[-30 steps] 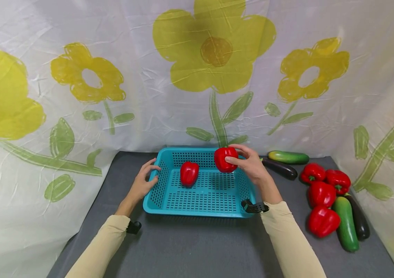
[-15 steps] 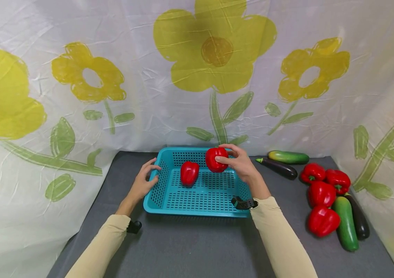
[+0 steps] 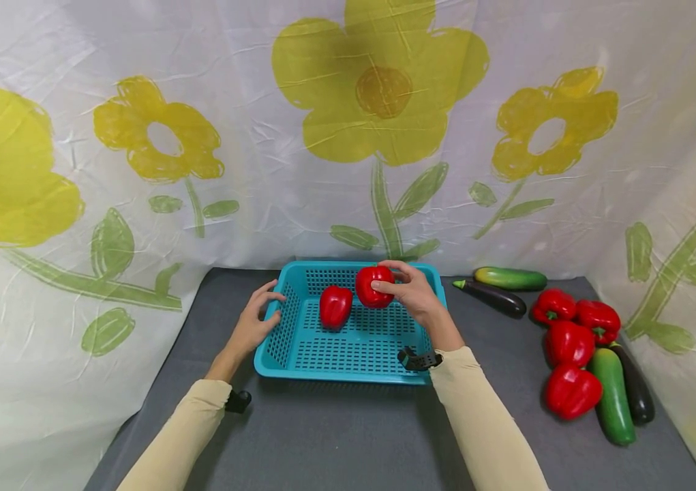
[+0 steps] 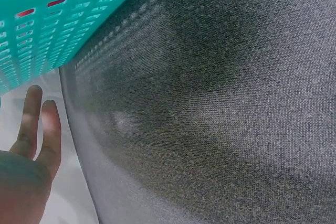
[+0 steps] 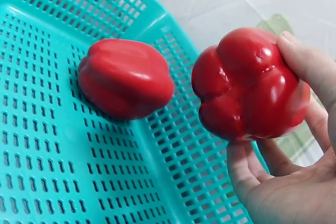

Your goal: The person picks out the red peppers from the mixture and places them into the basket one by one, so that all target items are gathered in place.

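Observation:
A red bell pepper (image 3: 373,287) is held by my right hand (image 3: 412,293), thumb on the near side and fingers behind it. It hangs above the back part of a turquoise perforated basket (image 3: 348,376). In the right wrist view its lobed end (image 5: 247,85) faces the camera. A second red bell pepper (image 3: 335,307) lies on the basket floor, just left of the held one. My left hand (image 3: 252,324) rests at the basket's left rim, fingertips and thumb at the edge. The left wrist view shows two extended fingers (image 4: 51,129) beside the basket wall (image 4: 47,30).
On the table's right side lie several red bell peppers (image 3: 570,343), a cucumber (image 3: 614,395) and an eggplant (image 3: 634,385). Another eggplant (image 3: 491,298) and cucumber (image 3: 510,278) lie behind the basket's right side. A flower-printed curtain (image 3: 249,170) borders the grey tabletop (image 3: 335,436).
My right hand has carried the held bell pepper leftward over the basket, close to the pepper inside, and lately a little lower. My left hand has stayed at the rim.

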{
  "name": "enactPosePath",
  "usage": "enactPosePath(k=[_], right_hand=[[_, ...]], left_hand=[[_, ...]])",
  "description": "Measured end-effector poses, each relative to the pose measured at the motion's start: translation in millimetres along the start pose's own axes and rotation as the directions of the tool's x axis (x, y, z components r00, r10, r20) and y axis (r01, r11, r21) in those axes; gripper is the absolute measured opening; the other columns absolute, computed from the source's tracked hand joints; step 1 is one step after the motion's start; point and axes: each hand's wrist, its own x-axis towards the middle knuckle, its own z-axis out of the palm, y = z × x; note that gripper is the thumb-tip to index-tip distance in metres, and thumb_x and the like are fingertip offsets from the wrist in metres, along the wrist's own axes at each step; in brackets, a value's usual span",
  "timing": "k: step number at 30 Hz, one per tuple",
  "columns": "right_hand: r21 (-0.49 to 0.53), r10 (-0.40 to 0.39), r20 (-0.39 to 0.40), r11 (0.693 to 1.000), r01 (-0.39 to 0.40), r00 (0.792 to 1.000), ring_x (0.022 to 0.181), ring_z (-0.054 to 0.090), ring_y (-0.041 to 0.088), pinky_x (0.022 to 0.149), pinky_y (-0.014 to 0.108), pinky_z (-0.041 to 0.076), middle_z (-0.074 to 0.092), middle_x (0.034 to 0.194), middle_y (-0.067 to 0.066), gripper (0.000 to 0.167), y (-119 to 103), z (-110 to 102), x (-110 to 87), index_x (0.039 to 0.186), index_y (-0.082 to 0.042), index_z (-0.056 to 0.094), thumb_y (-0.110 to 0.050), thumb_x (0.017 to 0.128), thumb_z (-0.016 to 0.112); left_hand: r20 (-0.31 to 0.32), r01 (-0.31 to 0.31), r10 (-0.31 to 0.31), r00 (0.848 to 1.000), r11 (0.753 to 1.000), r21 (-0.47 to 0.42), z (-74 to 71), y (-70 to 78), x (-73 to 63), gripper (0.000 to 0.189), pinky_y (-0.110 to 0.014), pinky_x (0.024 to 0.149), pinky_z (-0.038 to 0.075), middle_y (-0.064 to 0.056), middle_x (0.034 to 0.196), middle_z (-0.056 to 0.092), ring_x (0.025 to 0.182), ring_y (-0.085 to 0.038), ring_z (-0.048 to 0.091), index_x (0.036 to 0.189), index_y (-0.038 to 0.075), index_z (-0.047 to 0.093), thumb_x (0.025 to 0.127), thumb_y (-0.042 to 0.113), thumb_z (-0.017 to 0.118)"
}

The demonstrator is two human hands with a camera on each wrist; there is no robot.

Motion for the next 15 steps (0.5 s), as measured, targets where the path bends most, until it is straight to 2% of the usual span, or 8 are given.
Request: enactPosePath(k=[6, 10, 15], right_hand=[[0.011, 0.025, -0.016, 1.0, -0.025, 1.0, 0.126, 0.046, 0.034, 0.09, 0.043, 0.052, 0.046, 0.143, 0.016, 0.058, 6.8, 2.4, 4.4, 0.141, -0.006, 0.058, -0.012, 0.088, 0.081], [0.012, 0.03, -0.011, 0.999, -0.03, 0.999, 0.124, 0.048, 0.033, 0.089, 0.045, 0.051, 0.048, 0.141, 0.016, 0.057, 12.8, 3.4, 7.7, 0.141, -0.006, 0.059, -0.011, 0.089, 0.08], [0.018, 0.025, -0.015, 1.0, -0.024, 1.0, 0.122, 0.05, 0.033, 0.091, 0.047, 0.05, 0.049, 0.14, 0.017, 0.06, 17.7, 4.4, 11.0, 0.143, -0.004, 0.056, -0.01, 0.089, 0.08]], left_hand=[[0.008, -0.008, 0.008, 1.0, 1.0, -0.01, -3.2, 28.8, -0.9, 0.025, -0.069, 0.093, 0.037, -0.034, 0.152, 0.032, 0.134, -0.056, 0.033, 0.116, -0.016, 0.059, 0.091, -0.016, 0.057], [0.009, -0.015, 0.015, 1.0, 1.0, 0.027, -3.0, 23.4, -0.2, 0.025, -0.066, 0.091, 0.041, -0.032, 0.152, 0.033, 0.132, -0.055, 0.036, 0.116, -0.013, 0.059, 0.092, -0.014, 0.057], [0.01, 0.004, -0.004, 1.0, 1.0, 0.008, -4.0, 28.5, -0.3, 0.024, -0.069, 0.093, 0.038, -0.033, 0.152, 0.032, 0.134, -0.056, 0.034, 0.116, -0.015, 0.058, 0.092, -0.014, 0.057]])
